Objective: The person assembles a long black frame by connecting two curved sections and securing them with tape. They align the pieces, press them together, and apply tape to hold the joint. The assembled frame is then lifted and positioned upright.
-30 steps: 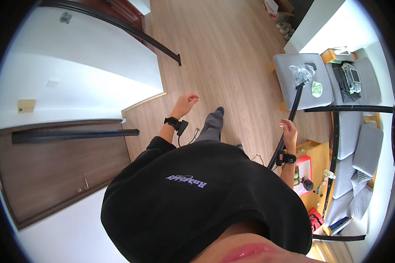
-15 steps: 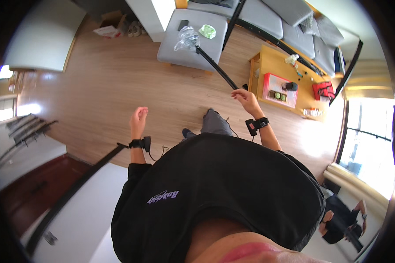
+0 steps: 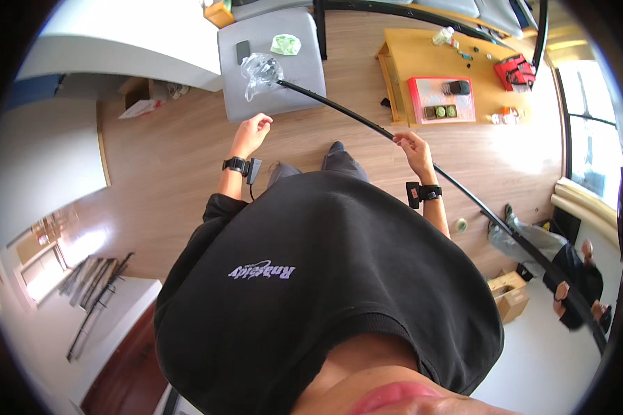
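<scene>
Head view: the right hand [image 3: 414, 149] sits with its fingers bent right over the long, slim black pole [image 3: 346, 112], and I cannot tell whether it grips, touches or only overlaps it. The left hand [image 3: 251, 135] is loosely half curled, with nothing visible in it. Each wrist wears a black strap with a small dark box, the left strap [image 3: 235, 165] and the right strap [image 3: 429, 194] both well below the fingers. The pole slants from the far left, past the right hand, toward the near right. Its far end meets a crumpled clear plastic bag [image 3: 262, 72] on a square grey padded ottoman [image 3: 304, 62], beyond the left hand. A flat black rectangular object [image 3: 243, 52] and a pale green crumpled wrapper [image 3: 286, 45] lie farther back on that ottoman. Far right, a low tan wooden table [image 3: 410, 59] carries a shallow red-rimmed tray [image 3: 414, 95] at its near side, with a dark cylinder [image 3: 457, 88] and a small box of green round items [image 3: 441, 111] in it. A red bag [image 3: 516, 72] stands at the table's right end. On the near right, another person [image 3: 576, 270] in a dark top appears beside the pole, near an open brown cardboard box [image 3: 509, 296].
</scene>
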`<act>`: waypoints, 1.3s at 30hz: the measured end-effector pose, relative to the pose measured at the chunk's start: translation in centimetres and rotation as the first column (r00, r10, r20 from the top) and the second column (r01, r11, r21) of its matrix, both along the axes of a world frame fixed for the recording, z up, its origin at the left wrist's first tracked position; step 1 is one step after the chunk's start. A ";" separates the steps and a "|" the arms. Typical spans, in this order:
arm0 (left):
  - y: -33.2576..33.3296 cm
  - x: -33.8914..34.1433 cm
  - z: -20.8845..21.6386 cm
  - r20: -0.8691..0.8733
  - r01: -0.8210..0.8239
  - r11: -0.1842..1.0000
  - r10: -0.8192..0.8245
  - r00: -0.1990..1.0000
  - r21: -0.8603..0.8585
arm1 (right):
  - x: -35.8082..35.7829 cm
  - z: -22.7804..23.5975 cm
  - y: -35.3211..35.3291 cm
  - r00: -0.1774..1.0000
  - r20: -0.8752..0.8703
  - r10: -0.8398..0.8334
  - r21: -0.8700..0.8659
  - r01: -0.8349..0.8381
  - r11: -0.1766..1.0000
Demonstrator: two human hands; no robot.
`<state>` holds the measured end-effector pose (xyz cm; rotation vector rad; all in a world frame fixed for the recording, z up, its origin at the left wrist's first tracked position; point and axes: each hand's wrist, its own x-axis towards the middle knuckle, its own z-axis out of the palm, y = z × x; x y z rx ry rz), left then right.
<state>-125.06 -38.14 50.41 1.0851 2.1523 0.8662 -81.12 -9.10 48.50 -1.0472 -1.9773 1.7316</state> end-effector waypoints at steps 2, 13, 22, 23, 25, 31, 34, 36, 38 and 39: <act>4.3 -2.4 -1.0 -0.008 0.119 0.993 -0.119 0.993 -0.012 | 0.6 0.3 -0.5 0.995 0.068 -0.072 0.025 0.071 0.997; 41.0 -3.8 -12.7 0.169 0.768 0.641 -0.758 0.630 0.008 | 6.7 -1.9 -1.4 0.532 0.144 -0.835 0.201 0.810 0.551; 68.0 10.9 -29.4 0.354 0.996 0.059 -0.935 0.030 0.072 | 11.2 -1.9 -5.5 -0.242 0.317 -0.917 0.401 0.910 -0.101; 70.1 12.8 -31.1 0.356 0.998 0.002 -0.934 -0.019 0.058 | 11.2 -1.7 -5.9 -0.325 0.337 -0.884 0.447 0.881 -0.153; 74.5 17.0 -33.7 0.388 0.997 -0.074 -0.918 -0.082 0.033 | 11.6 -1.0 -6.3 -0.435 0.372 -0.820 0.469 0.851 -0.239; 81.9 31.2 -40.1 0.314 0.918 -0.381 -0.863 -0.395 0.109 | 12.3 0.1 -8.5 -0.676 0.215 -0.705 0.701 0.609 -0.371; 83.5 34.9 -42.5 0.334 0.901 -0.411 -0.836 -0.434 0.142 | 11.1 0.7 -9.9 -0.801 0.219 -0.557 0.741 0.508 -0.439; 85.6 37.3 -44.3 0.308 0.883 -0.428 -0.828 -0.469 0.194 | 10.7 0.4 -10.3 -0.842 0.204 -0.500 0.759 0.459 -0.463; 87.3 38.9 -46.0 0.299 0.879 -0.429 -0.828 -0.475 0.208 | 10.7 -1.0 -11.3 -0.849 0.126 -0.514 0.773 0.408 -0.486; 88.0 39.4 -46.7 0.301 0.882 -0.423 -0.830 -0.469 0.207 | 10.8 -2.6 -11.8 -0.828 0.077 -0.556 0.766 0.406 -0.498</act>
